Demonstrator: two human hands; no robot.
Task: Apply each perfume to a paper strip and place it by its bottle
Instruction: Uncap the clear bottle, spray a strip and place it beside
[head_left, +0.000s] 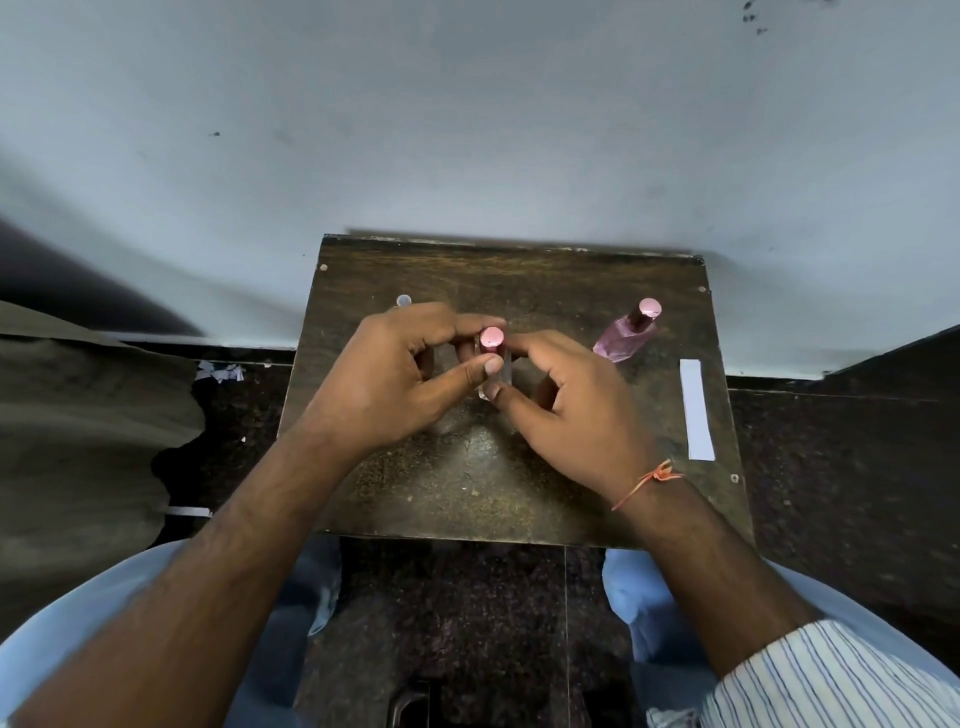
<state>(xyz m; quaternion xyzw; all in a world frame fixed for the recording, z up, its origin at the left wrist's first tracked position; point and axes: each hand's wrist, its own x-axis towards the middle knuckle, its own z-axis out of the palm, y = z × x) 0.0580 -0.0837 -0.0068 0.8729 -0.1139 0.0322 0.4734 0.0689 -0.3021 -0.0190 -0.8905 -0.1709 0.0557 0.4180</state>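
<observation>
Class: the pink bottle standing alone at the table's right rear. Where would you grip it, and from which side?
Grip the pink bottle by its faceted body, below the round cap, coming from the right with the right hand. It stands free there, and the paper strip lies nearer, so approach above it.

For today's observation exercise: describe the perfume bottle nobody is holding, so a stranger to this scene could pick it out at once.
Start at the small dark wooden table against the pale wall. Go to its far right corner, just beyond the white paper strip. There stands the pink bottle, free of both hands; the other pink-capped bottle sits mid-table, held between the left hand and right hand.
</observation>
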